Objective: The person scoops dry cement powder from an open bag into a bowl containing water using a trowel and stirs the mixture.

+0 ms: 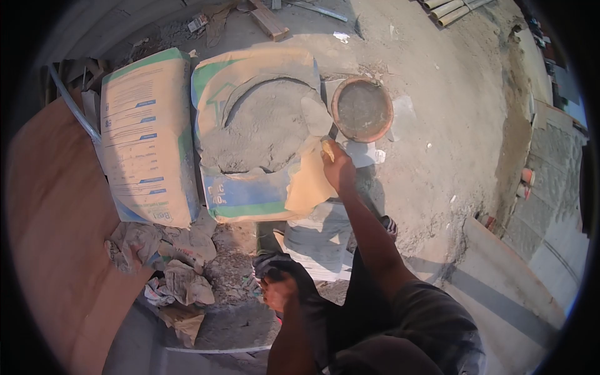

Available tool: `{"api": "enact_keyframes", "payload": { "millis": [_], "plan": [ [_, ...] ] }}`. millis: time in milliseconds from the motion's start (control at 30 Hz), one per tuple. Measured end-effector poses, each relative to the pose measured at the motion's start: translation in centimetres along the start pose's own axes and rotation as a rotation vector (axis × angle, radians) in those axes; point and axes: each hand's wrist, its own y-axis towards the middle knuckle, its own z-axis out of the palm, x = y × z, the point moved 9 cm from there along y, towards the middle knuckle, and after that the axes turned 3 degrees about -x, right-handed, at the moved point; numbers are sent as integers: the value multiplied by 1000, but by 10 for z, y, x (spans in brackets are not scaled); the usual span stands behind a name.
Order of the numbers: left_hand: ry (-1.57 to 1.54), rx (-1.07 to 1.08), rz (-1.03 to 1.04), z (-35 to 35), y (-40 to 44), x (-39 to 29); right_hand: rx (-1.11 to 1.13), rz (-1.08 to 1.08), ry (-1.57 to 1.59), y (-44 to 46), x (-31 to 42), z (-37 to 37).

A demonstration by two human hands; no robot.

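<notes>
My right hand [339, 169] is closed round the yellowish handle of a trowel [317, 117]. Its dusty blade lies at the right side of the grey cement powder [269, 128] in a torn-open cement bag [250, 203]. Beside the blade, to the right, stands a round pan [389, 120] with a brownish rim and something grey inside. Low in front of my body, my left hand [279, 292] is curled near my knee. A dark shape shows at its fingers, but I cannot make out what it is.
A second, closed cement bag [147, 137] lies to the left of the torn one. Crumpled bags [187, 284] lie below it, beside a brown board [56, 231]. A wood piece [269, 22] lies at the back, and pipes [447, 9] lie at the top right.
</notes>
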Motion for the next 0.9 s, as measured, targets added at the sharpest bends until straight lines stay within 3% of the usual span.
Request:
{"api": "enact_keyframes", "payload": {
  "millis": [100,300,467,633,867,900],
  "plan": [
    [-11,6,2,3,3,5,131,166,176,-24,15,44],
    [-33,-31,-1,-7,2,3,35,77,451,-69,44,114],
    [-27,72,2,-5,4,1,107,164,580,-61,70,162],
    [-32,30,15,-6,1,0,211,220,779,-26,75,192],
    [-34,34,0,3,-6,-7,455,275,971,-37,38,114],
    [-12,33,4,2,-8,-11,404,260,986,-36,27,91]
  ]
}}
